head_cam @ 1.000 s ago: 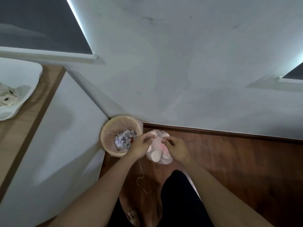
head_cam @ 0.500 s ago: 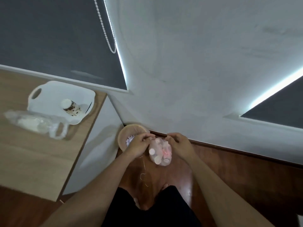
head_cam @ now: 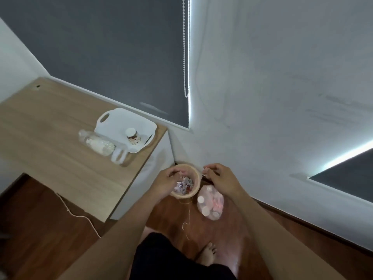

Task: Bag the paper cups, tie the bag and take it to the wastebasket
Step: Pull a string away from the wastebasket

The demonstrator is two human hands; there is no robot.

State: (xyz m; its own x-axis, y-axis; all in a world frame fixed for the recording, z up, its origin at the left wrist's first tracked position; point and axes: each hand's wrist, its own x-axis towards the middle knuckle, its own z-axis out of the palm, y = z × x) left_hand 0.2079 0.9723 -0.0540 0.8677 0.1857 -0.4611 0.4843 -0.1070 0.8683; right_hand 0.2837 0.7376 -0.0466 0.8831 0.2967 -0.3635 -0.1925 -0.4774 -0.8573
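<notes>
Nearest, a bare foot [head_cam: 207,252] stands on the wooden floor [head_cam: 292,235] at 6 o'clock. Just beyond it a loose thread [head_cam: 189,216] trails down from the near rim of the wastebasket [head_cam: 182,196].

The bag [head_cam: 211,202], clear plastic with the paper cups [head_cam: 201,199] showing through, lies outside the wastebasket, just beside it at 4 o'clock. Its long axis runs roughly 11 to 5 o'clock, neck uppermost and tucked under the heel of the right hand [head_cam: 221,178]. Whether it hangs or rests on the floor cannot be told.

The right hand is curled, thumb and forefinger pinched on a thin strand — judged to be the same thread. The left hand [head_cam: 166,181] hovers over the wastebasket's mouth with its fingers curled; what it holds, if anything, cannot be told.

Judgement: the right hand is the nearer to the bag, and the open mouth lies at 10 o'clock from the bag — a short carry up and across the rim.

Farther off at 10 o'clock stands a desk [head_cam: 50,122] bearing a white tray [head_cam: 119,120].
</notes>
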